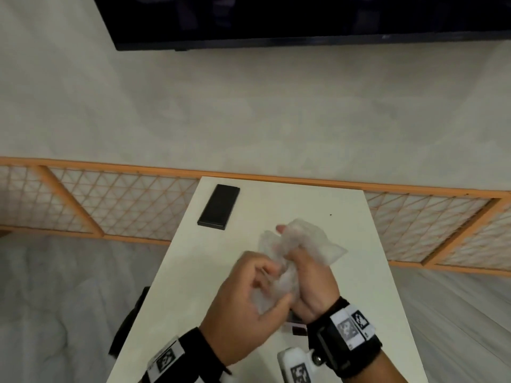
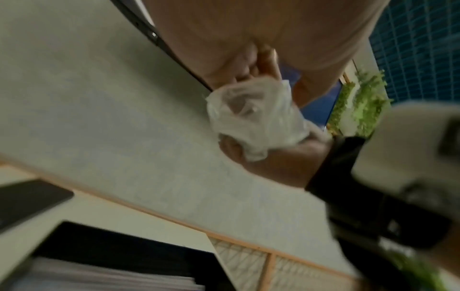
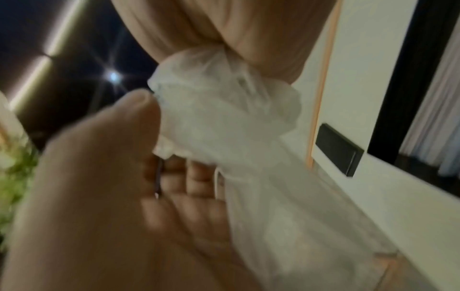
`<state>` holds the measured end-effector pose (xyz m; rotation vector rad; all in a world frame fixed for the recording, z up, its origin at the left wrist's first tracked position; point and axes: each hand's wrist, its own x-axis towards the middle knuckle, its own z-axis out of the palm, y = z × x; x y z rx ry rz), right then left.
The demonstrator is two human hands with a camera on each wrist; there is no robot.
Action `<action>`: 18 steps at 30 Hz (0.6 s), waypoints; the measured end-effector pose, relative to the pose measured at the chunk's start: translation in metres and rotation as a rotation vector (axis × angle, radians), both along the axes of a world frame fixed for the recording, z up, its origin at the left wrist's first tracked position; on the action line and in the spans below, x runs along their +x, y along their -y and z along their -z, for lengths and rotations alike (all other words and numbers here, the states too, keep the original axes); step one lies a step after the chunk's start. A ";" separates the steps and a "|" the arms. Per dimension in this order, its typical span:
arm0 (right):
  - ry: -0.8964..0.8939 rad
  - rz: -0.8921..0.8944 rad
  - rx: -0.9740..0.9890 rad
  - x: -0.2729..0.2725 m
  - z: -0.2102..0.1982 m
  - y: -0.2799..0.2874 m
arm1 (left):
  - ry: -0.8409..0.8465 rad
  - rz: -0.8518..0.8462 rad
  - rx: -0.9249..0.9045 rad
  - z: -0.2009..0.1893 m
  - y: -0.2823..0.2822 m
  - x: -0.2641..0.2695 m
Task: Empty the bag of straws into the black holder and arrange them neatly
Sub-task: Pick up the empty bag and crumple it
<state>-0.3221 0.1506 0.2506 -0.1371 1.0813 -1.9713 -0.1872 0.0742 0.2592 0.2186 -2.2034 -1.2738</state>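
1. One clear plastic bag [image 1: 290,252] is crumpled up and held above the white counter [image 1: 345,217], between the two hands.
2. The left hand [image 1: 243,302] has its grip clenched on the lower part of the bag, thumb and curled fingers pinching the film.
3. The right hand [image 1: 309,275] has its grip wrapped round the upper part of the bag; one fingertip pokes out past the plastic at the far side.
4. One black holder [image 2: 112,254] sits at the near edge of the counter under the hands; the left wrist view shows a pale layer of straws [image 2: 99,275] lying in it, too blurred to count.
5. One flat black rectangular slab [image 1: 219,207] lies on the far left part of the counter, well apart from the hands.
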 end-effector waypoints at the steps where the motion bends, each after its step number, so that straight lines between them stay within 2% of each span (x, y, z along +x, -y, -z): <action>1: 0.077 -0.074 -0.066 -0.002 -0.003 0.001 | -0.040 -0.046 -0.098 0.003 -0.001 0.002; 3: 0.157 -0.207 -0.150 -0.001 -0.003 0.000 | -0.015 -0.090 -0.209 0.009 -0.002 0.004; 4: 0.142 -0.237 -0.124 0.002 -0.004 -0.002 | 0.008 -0.085 -0.220 0.011 -0.004 0.004; 6: -0.034 -0.359 -0.049 0.011 -0.002 -0.004 | 0.028 -0.022 -0.216 0.014 -0.007 0.001; 8: 0.007 -0.417 0.043 0.015 0.000 -0.011 | 0.056 0.040 -0.271 0.015 -0.005 -0.001; 9: -0.036 -0.415 0.126 0.018 0.002 -0.012 | 0.072 0.061 -0.323 0.017 -0.002 0.001; 11: -0.223 -0.542 0.227 0.028 0.010 -0.018 | 0.081 0.101 -0.357 0.022 0.003 0.007; 13: -0.292 -0.568 0.196 0.034 0.011 -0.022 | 0.078 0.124 -0.233 0.025 0.003 0.017; 15: -0.216 -0.632 0.138 0.040 0.009 -0.027 | 0.083 0.105 -0.081 0.024 0.001 0.026; 18: -0.098 -0.708 0.026 0.042 0.006 -0.034 | 0.012 -0.056 0.054 0.029 0.002 0.037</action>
